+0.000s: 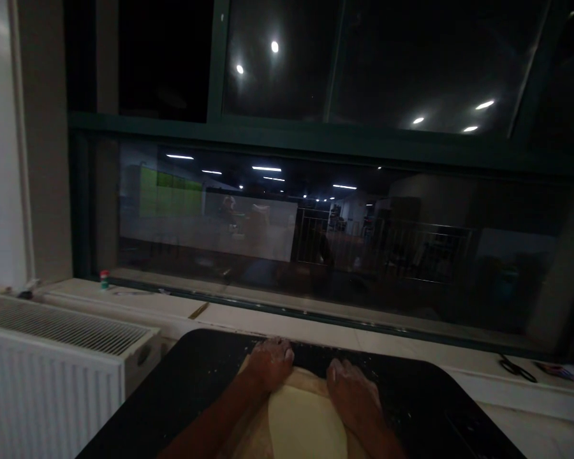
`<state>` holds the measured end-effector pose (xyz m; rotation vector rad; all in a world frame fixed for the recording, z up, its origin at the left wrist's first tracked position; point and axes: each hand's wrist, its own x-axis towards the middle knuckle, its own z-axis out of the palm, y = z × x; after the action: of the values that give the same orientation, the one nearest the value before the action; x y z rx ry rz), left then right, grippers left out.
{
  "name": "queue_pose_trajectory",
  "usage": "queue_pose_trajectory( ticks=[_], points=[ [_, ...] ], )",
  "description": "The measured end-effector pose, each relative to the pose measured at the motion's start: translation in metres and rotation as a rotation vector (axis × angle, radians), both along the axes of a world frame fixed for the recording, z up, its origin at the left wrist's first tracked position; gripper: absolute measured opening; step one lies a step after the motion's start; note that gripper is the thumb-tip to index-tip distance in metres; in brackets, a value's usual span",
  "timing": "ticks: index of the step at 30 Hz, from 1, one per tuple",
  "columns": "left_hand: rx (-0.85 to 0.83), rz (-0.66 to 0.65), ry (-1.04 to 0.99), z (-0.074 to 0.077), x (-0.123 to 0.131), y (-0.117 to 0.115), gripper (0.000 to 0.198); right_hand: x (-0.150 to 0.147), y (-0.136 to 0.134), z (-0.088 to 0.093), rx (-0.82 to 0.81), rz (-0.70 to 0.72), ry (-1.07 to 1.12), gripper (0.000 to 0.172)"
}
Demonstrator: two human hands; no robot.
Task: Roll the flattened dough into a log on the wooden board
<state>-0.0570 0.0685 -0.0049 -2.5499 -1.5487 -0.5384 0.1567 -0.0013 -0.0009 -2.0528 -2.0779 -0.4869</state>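
Observation:
A pale, flat sheet that looks like dough (307, 426) lies on a light brown board (252, 437), on a black table (191, 382). Beyond the sheet's far edge, a light brown band (309, 381) spans the gap between my hands; whether it is a rolling pin or the board's edge is unclear. My left hand (272, 363), whitened with powder, is curled down at the band's left end. At its right end sits my right hand (353, 390), also powdery, fingers bent. What lies beneath the fingers of both hands is hidden.
A white radiator (52, 382) stands left of the table. Behind runs a white windowsill (287, 325) with a small red and green container (104, 279) and black scissors-like handles (516, 368). A dark flat object (466, 427) lies at the table's right. Pale crumbs dot the tabletop.

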Motion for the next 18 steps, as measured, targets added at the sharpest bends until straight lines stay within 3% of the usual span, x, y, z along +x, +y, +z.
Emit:
queue_pose_trajectory(
  ticks=[6, 15, 18],
  points=[
    [0.119, -0.021, -0.024, -0.011, -0.012, -0.040, 0.047, -0.007, -0.037, -0.021, 0.081, 0.014, 0.058, 0.044],
    [0.238, -0.139, 0.005, -0.040, -0.052, -0.113, 0.049, 0.033, -0.068, -0.107, 0.305, 0.283, 0.145, 0.049],
    [0.222, -0.186, -0.023, -0.048, -0.075, -0.132, 0.051, 0.044, -0.075, -0.124, 0.260, 0.422, 0.144, 0.046]
  ],
)
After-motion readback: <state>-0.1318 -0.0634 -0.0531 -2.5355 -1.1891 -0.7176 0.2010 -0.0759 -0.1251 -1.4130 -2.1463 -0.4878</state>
